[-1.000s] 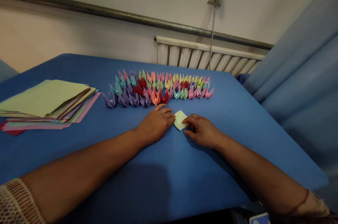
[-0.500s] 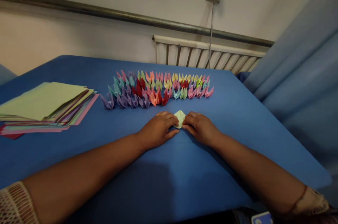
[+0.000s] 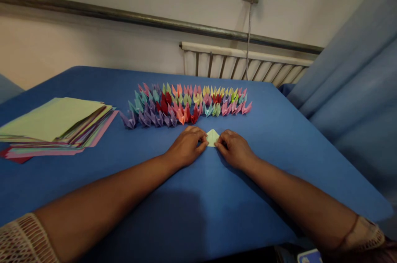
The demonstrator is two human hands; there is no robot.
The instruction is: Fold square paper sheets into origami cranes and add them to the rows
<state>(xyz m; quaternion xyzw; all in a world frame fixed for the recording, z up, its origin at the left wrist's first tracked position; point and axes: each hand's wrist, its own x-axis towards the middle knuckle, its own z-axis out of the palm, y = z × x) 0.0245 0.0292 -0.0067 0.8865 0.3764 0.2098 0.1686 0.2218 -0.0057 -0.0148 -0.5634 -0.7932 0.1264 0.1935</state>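
A small pale green folded paper (image 3: 212,137) lies on the blue table (image 3: 198,205) between my two hands. My left hand (image 3: 187,146) rests palm down, its curled fingertips pinching the paper's left edge. My right hand (image 3: 234,148) mirrors it, with its fingertips closed on the right edge. Only the paper's pointed top shows between the fingers. Just beyond the hands stand rows of several small folded paper cranes (image 3: 186,104) in purple, red, pink, green and yellow.
A stack of coloured paper sheets (image 3: 54,126), pale green on top, lies at the left of the table. A radiator (image 3: 245,66) and a wall rail are behind the table. A blue curtain (image 3: 350,85) hangs at the right. A small device (image 3: 308,256) peeks in at the bottom edge.
Both hands have closed in on the pale green paper from either side. More of the paper showed flat a second ago; now only its tip is visible between the fingertips.
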